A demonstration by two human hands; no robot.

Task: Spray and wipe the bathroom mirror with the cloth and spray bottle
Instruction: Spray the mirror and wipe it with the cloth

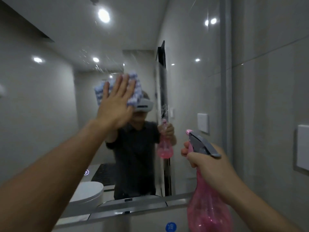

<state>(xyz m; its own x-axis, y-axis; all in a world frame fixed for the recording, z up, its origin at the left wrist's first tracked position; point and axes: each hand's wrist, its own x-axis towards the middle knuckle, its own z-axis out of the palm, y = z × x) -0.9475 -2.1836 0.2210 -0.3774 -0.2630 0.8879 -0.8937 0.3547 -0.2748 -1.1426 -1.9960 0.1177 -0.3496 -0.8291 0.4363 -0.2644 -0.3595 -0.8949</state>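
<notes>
The large bathroom mirror [50, 91] fills the wall ahead and shows spray droplets and streaks near its upper middle. My left hand [115, 104] presses flat, fingers spread, on a blue-and-white textured cloth [133, 91] held against the glass. My right hand [209, 164] grips the neck of a pink translucent spray bottle [207, 210] with a grey trigger head [200, 144], held upright at the lower right, apart from the glass. The mirror reflects a person in a dark shirt holding the same bottle.
A metal ledge [133, 210] runs along the mirror's lower edge. The mirror's right edge [224, 97] meets a grey tiled wall with a white wall plate [302, 148]. A white toilet [90, 190] appears in the reflection.
</notes>
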